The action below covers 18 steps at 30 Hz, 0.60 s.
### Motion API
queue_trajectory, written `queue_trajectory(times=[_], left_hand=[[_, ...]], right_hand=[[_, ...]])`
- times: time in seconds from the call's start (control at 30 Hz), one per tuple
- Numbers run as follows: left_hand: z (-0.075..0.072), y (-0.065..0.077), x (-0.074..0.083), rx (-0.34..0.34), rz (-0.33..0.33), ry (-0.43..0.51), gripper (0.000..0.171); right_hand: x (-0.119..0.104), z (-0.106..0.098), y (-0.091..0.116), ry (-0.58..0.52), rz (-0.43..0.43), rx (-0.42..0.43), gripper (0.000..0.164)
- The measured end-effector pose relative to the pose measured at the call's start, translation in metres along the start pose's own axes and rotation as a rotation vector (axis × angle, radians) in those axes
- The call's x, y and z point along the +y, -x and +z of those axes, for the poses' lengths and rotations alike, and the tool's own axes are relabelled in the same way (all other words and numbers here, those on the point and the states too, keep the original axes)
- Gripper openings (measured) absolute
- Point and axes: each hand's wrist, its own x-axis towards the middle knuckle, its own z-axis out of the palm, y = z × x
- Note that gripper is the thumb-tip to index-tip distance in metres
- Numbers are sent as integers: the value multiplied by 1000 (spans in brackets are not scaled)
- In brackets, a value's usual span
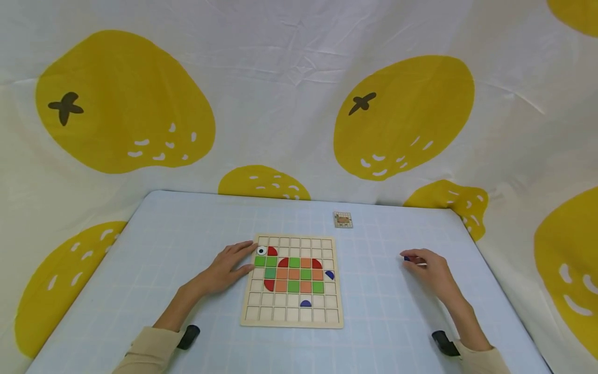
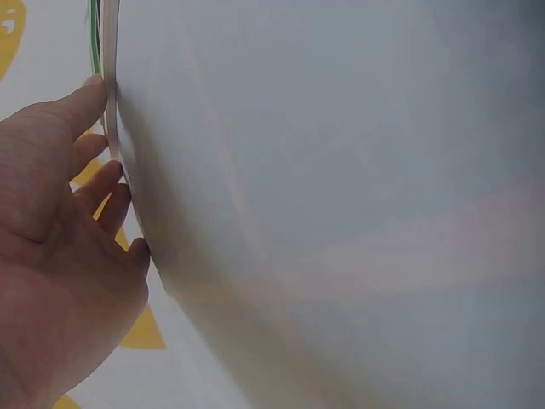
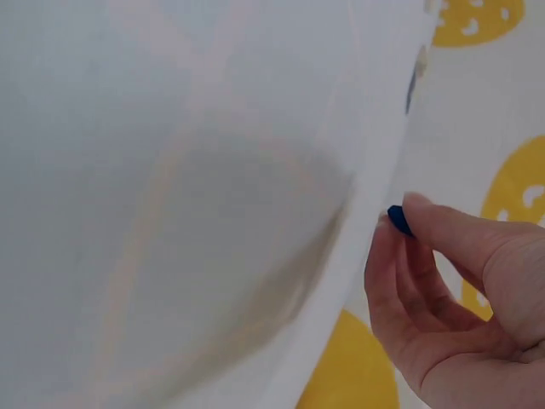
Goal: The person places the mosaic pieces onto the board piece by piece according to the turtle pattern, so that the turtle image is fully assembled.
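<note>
A square wooden grid board (image 1: 291, 319) lies on the table, with green, orange, red and blue pieces and an eye piece (image 1: 261, 251) set in its cells. My left hand (image 1: 226, 268) rests against the board's left edge, fingers extended; in the left wrist view its fingertips touch the rim. Off to the right of the board, my right hand (image 1: 430, 272) pinches a small dark blue piece (image 3: 398, 220) between thumb and fingers, above the table. Two blue half-round pieces, one upper right (image 1: 329, 275) and one lower (image 1: 306, 303), sit in the board.
A small pattern card (image 1: 343, 219) lies behind the board, toward the table's far edge. The table (image 1: 374, 332) has a pale blue checked cover. Behind it hangs a white cloth (image 1: 280, 104) printed with large yellow fruit.
</note>
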Motion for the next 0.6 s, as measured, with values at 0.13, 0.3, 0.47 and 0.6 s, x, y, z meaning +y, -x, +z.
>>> queue_trajectory(times=[0.13,0.3,0.47,0.6], left_hand=[[-1,0,2,-4,-4,11,59],[-1,-1,2,-4,-3,21,59],[0,-2,0,-4,-5,6,60],[1,0,-1,-3,-5,5,60]], right_hand=[[-10,4,-3,-1,-73,24,24],[-24,9,-8,-34,-99,2,26],[-41,13,-11,-69,-99,-45,28],[-54,20,-12,-105,-97,-66,29]])
